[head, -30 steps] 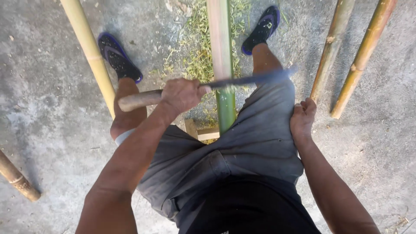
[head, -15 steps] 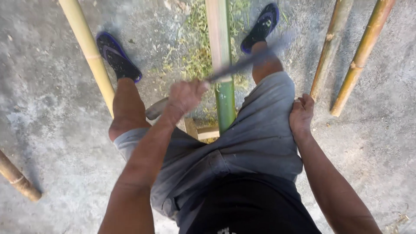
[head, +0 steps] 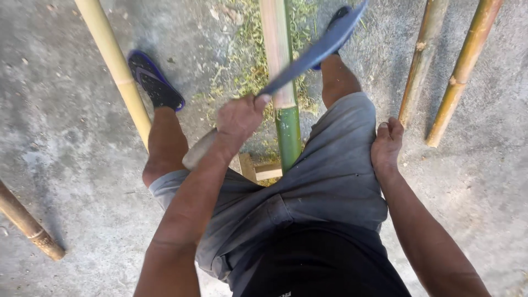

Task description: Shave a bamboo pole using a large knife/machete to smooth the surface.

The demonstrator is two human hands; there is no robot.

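The ground was rough grey concrete (head: 60, 110), littered with pale green shavings (head: 242, 60) around the work. The left hand (head: 239, 116) was closed tightly around the wooden handle of a long, dark-bladed chopping knife (head: 316, 52), raised with its blade angled up across a bamboo pole lying between the legs (head: 281, 82). That pole's far stretch was already scraped pale; the near section (head: 289, 140) kept its green skin, so stripping looked part done. The right hand (head: 386, 144) pressed on the thigh, fingers curled and holding nothing. Yellow bamboo poles (head: 115, 66) lay on either side. No containers were visible.
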